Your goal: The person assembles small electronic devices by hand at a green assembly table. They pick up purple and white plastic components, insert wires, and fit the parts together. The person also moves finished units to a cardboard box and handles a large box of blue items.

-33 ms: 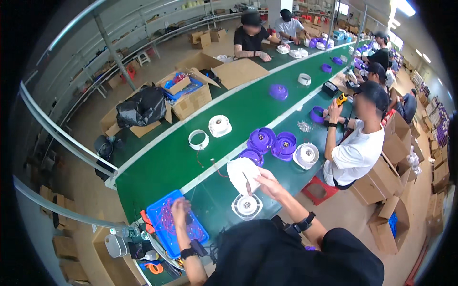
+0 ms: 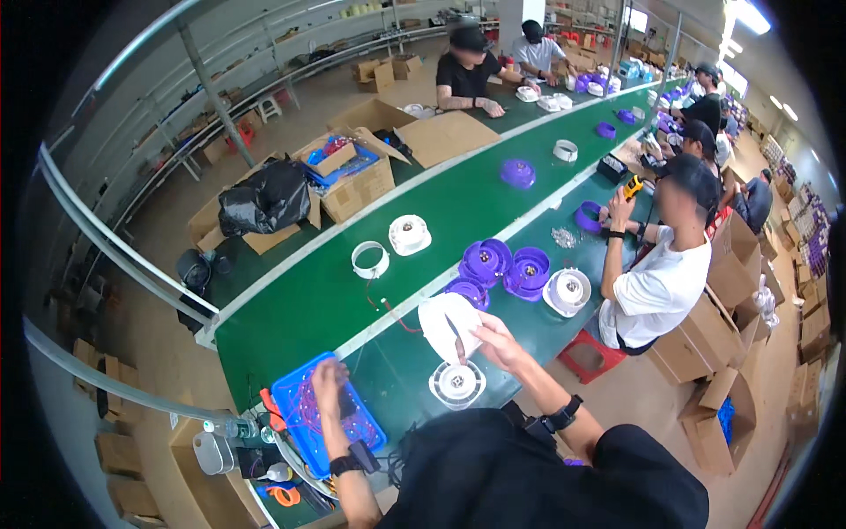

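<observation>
A white round plastic housing (image 2: 441, 322), with a red wire trailing from its left side, is in my right hand (image 2: 498, 342), whose fingers are closed on its right edge. Across its face lies a slim dark pointed tool (image 2: 456, 331); I cannot tell its kind. Just below, a white ring-shaped fan part (image 2: 457, 382) with a round hub rests on the bench. Above the blue tray (image 2: 374, 438) of thin red and purple wires (image 2: 308, 406) is my left hand (image 2: 329, 385). Its fingers look bunched together, slightly blurred; whatever they hold is hidden.
Purple housings (image 2: 527, 271) and a white motor base (image 2: 567, 292) stand beyond my right hand. On the green belt (image 2: 291, 300) are a white ring (image 2: 370, 260) and a white base (image 2: 409, 235). A co-worker (image 2: 661, 247) sits at right with a yellow tool (image 2: 633, 186).
My left hand has shifted slightly up and left over the wire tray and looks less blurred. The view has shifted a little. My right hand keeps the white housing.
</observation>
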{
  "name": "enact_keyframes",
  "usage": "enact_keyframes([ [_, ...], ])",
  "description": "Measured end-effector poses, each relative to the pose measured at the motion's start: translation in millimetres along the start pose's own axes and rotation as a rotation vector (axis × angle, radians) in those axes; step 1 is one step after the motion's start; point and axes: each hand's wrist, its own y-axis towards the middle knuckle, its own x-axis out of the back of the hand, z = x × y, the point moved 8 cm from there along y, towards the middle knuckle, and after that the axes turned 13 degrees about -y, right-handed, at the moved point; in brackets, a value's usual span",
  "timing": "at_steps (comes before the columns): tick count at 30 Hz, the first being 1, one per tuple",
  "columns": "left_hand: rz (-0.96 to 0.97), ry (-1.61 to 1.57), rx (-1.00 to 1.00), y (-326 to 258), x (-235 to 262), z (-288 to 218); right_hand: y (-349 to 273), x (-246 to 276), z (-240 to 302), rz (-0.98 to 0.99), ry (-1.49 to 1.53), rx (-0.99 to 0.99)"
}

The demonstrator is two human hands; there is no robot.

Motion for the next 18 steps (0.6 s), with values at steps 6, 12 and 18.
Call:
enact_keyframes([
  [6,0.231,0.050,-0.219,-1.9,-121.7,-158.2,9.9,-41.0,-9.9,0.120,-0.179,-0.087],
  [12,0.569,0.292,-0.265,-78.0,-215.3,-132.1,7.1,-49.2,-19.8,0.082,-0.297,-0.092],
  [18,0.426,0.073,-0.189,-81.7,-186.1,-78.0,-6.7,-63.8,-22.8,0.157,-0.518,-0.173],
])
